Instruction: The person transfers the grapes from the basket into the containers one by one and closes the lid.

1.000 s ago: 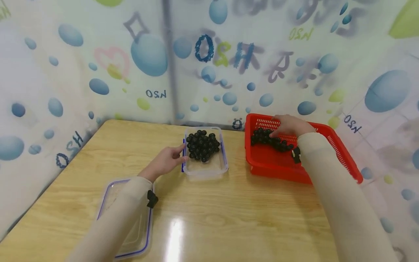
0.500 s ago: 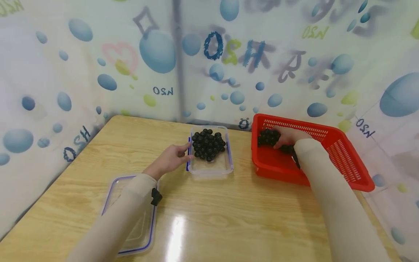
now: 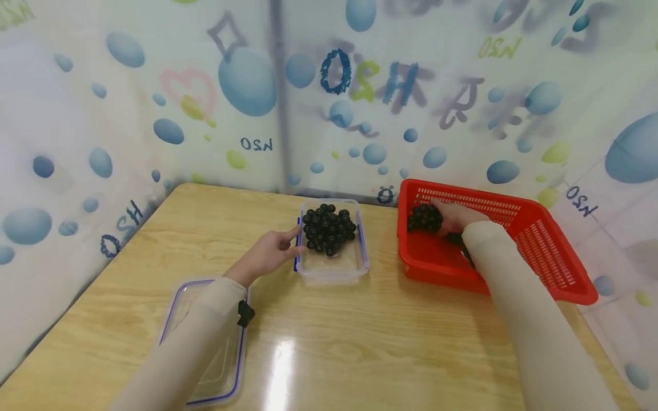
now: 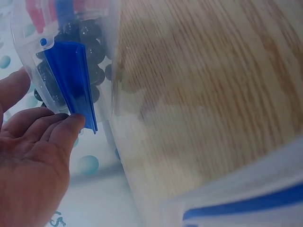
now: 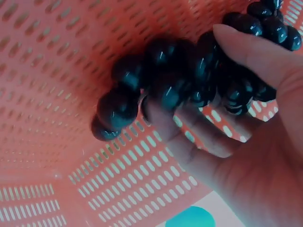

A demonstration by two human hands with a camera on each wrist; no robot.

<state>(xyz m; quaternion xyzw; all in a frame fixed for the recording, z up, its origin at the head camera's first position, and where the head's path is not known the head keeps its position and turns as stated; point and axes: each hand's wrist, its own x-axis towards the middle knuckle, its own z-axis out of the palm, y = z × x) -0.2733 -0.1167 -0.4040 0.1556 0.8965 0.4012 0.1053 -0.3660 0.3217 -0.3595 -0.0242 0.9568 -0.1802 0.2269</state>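
Observation:
A clear plastic food box (image 3: pixel 334 273) with a bunch of black grapes (image 3: pixel 329 230) inside stands near the back of the table. My left hand (image 3: pixel 267 254) is at the box's left side, thumb and fingers spread. In the left wrist view its fingertips touch the blue latch (image 4: pixel 71 80), which hangs down. Inside the red basket (image 3: pixel 432 274), my right hand (image 3: pixel 454 217) grips another bunch of black grapes (image 3: pixel 425 218). The right wrist view shows its thumb over the grapes (image 5: pixel 170 90) and its fingers curled beneath them. The sleeve hides some of this bunch.
A clear lid (image 3: pixel 221 371) with a blue seal lies at the front left, partly under the left sleeve. Both containers sit on a wooden table (image 3: pixel 380 342). A patterned wall covering (image 3: pixel 334 142) closes off the back and sides.
My right hand has reached deeper into the basket, and its fingers have closed round the grapes. The left hand has stayed beside the box. The head view has shifted slightly.

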